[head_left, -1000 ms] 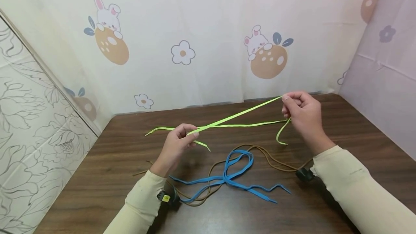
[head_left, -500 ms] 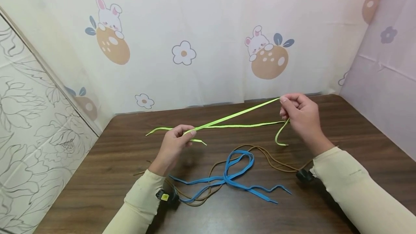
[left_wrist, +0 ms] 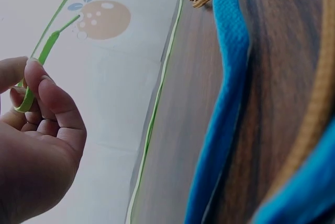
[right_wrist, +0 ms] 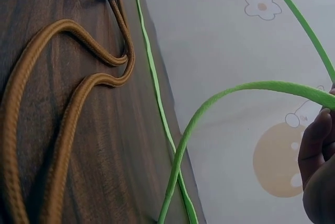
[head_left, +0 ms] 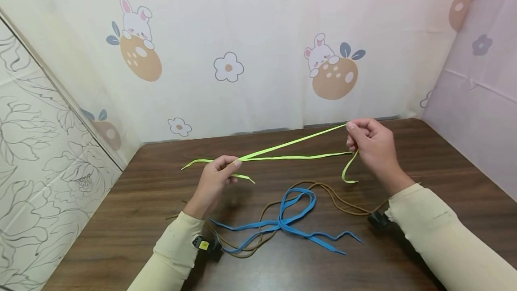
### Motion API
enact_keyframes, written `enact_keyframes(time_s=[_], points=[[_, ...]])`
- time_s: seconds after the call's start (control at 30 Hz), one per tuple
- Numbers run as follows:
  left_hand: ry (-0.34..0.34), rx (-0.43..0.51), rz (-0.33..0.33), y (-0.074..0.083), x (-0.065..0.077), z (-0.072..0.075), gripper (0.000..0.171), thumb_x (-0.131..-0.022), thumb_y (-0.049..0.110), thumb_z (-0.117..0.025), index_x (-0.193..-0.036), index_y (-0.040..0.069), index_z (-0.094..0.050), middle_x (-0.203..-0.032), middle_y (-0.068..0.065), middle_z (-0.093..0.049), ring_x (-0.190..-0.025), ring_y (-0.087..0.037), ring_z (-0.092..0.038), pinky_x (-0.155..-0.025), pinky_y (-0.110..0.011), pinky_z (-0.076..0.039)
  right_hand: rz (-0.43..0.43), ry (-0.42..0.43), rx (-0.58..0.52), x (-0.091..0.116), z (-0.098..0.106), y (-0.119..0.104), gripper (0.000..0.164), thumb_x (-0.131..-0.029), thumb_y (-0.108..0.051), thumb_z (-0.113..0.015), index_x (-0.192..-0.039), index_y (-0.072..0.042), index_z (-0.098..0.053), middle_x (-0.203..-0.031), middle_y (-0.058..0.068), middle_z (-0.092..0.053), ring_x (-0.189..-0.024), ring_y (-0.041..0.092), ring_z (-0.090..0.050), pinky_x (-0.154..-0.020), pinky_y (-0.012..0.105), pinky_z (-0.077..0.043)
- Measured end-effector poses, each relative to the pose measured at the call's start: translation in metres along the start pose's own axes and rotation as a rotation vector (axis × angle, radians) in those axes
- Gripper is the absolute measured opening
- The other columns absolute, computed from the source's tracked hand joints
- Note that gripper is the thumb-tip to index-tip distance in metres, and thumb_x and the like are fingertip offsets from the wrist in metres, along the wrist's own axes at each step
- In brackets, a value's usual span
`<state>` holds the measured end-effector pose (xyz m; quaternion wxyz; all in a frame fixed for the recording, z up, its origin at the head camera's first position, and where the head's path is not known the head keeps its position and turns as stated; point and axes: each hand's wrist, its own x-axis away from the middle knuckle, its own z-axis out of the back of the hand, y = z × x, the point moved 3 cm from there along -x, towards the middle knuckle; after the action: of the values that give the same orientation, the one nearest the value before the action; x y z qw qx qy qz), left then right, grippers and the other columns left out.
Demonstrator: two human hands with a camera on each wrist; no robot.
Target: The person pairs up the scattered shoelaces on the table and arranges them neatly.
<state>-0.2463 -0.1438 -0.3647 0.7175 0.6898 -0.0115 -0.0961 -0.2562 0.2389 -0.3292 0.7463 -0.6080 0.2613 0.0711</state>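
Observation:
My left hand (head_left: 215, 183) pinches a neon yellow-green shoelace (head_left: 292, 142) between thumb and fingers, and its short tipped end hangs below them. My right hand (head_left: 373, 147) pinches the same lace farther along, higher and to the right. Between the hands it runs in a slanting line above the table. From the right hand a tail (right_wrist: 251, 85) curves down. Behind it, a second yellow-green shoelace (head_left: 299, 157) lies stretched along the back of the table, partly hidden by the left hand. In the left wrist view, the held lace (left_wrist: 47, 46) bends round inside the curled fingers.
A blue shoelace (head_left: 296, 214) lies looped on the dark wooden table (head_left: 307, 273), over brown round laces (head_left: 343, 202) that reach toward both wrists. A patterned curtain (head_left: 266, 57) hangs behind the table's back edge. Small black devices (head_left: 378, 220) are strapped at the wrists.
The right hand has shifted slightly left and down, and the left hand slightly left. The left dangling lace end has swung and drawn in. Laces on the table stay put.

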Motion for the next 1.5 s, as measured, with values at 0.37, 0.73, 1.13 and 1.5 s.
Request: enact_keyframes(time_s=[0.37,0.73,1.13,1.5], points=[[0.028,0.043,0.002,-0.002,-0.003,0.004,0.031,-0.101,0.025,-0.064,-0.113,-0.003,-0.066,-0.097,-0.006,-0.053,-0.081,-0.016,-0.053,-0.072,-0.031,-0.054,-0.009,-0.018,0.020,0.001,-0.002,0.001,0.028,-0.099,-0.024,-0.065,-0.104,0.004,-0.063,-0.066,0.000,-0.064,-0.056,0.009,-0.058,-0.053,0.020,-0.050],[0.068,0.073,0.039,-0.002,-0.004,0.010,0.031,-0.101,0.030,-0.063,-0.105,0.000,-0.067,-0.085,-0.005,-0.050,-0.068,-0.016,-0.050,-0.070,-0.031,-0.052,-0.037,-0.026,0.015,0.002,-0.002,0.005,0.028,-0.099,-0.023,-0.065,-0.106,0.004,-0.063,-0.068,0.002,-0.066,-0.057,0.009,-0.060,-0.052,0.022,-0.051],[0.072,0.102,0.031,-0.002,-0.006,0.013,0.038,-0.102,0.030,-0.061,-0.082,-0.001,-0.052,-0.099,-0.010,-0.057,-0.065,-0.017,-0.053,-0.063,-0.028,-0.049,-0.031,-0.014,0.019,0.000,0.002,0.005,0.027,-0.099,-0.022,-0.065,-0.107,0.003,-0.063,-0.069,0.001,-0.067,-0.059,0.009,-0.062,-0.055,0.020,-0.052],[0.135,0.013,0.051,-0.002,-0.008,0.028,0.032,-0.101,0.034,-0.062,-0.091,0.004,-0.066,-0.073,-0.001,-0.060,-0.066,-0.015,-0.043,-0.048,-0.022,-0.032,-0.023,-0.017,0.042,-0.001,0.005,0.004,0.027,-0.100,-0.023,-0.063,-0.109,0.003,-0.062,-0.070,-0.001,-0.067,-0.060,0.008,-0.060,-0.056,0.020,-0.051]])
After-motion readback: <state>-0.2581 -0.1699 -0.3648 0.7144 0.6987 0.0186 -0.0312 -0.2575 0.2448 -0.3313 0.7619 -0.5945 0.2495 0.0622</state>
